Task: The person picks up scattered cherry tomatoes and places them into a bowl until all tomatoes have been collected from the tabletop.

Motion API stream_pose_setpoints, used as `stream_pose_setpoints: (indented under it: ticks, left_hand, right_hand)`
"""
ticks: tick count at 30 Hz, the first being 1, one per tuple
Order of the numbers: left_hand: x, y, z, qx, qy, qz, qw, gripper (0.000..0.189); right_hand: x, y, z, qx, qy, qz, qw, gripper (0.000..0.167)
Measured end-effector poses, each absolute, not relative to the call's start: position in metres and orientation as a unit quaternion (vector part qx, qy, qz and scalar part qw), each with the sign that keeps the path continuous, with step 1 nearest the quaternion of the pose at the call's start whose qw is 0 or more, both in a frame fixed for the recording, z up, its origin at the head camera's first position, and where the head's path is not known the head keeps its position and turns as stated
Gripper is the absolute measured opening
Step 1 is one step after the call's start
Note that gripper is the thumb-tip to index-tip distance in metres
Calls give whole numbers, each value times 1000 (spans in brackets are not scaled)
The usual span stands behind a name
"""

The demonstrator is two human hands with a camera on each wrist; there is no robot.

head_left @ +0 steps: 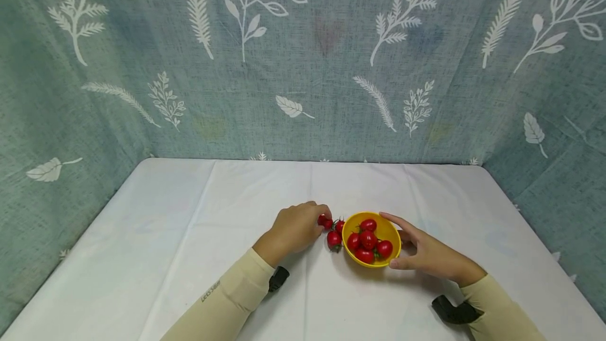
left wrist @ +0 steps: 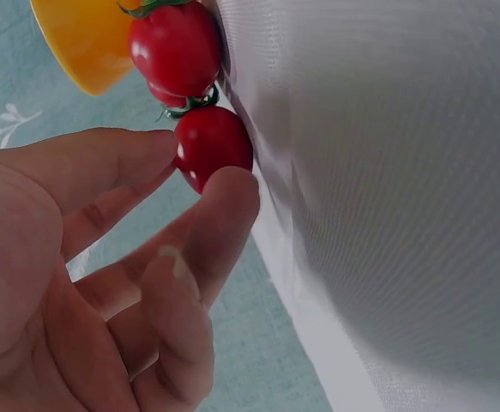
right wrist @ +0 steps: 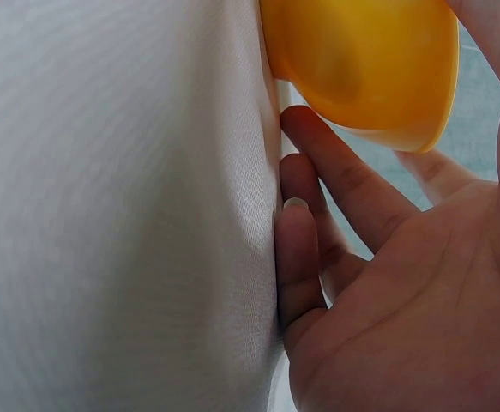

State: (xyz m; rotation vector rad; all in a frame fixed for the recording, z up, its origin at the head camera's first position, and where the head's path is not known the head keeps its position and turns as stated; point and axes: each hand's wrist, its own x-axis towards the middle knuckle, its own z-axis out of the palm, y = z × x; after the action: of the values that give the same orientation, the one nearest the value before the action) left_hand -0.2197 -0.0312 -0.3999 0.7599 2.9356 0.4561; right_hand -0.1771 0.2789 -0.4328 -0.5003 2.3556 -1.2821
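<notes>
A yellow bowl (head_left: 347,249) stands on the white table with several red cherry tomatoes (head_left: 368,239) in it. My right hand (head_left: 423,254) holds the bowl from its right side, index finger along the far rim and thumb at the near rim; in the right wrist view its other fingers reach low by the bowl's wall (right wrist: 378,69). Left of the bowl, several more tomatoes (head_left: 334,239) lie close together on the cloth. My left hand (head_left: 297,227) pinches the outermost cherry tomato (left wrist: 211,146) between thumb and fingertips. Another tomato (left wrist: 177,47) with a green stem sits right beside it.
A white cloth (head_left: 227,257) covers the table, with fold lines running across it. Grey-green curtains (head_left: 326,109) with white leaf prints hang behind and at both sides. Black wrist-camera mounts (head_left: 455,310) stick out under the sleeves, near the tabletop.
</notes>
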Motion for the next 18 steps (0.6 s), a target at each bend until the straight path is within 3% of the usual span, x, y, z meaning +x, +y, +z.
stream_pose_setpoints:
  ticks: [18]
  left_hand:
    - [-218,-32,-401,260,954,138,55,26]
  right_hand:
    - [-176,278,-432,-175,843,-466,205,94]
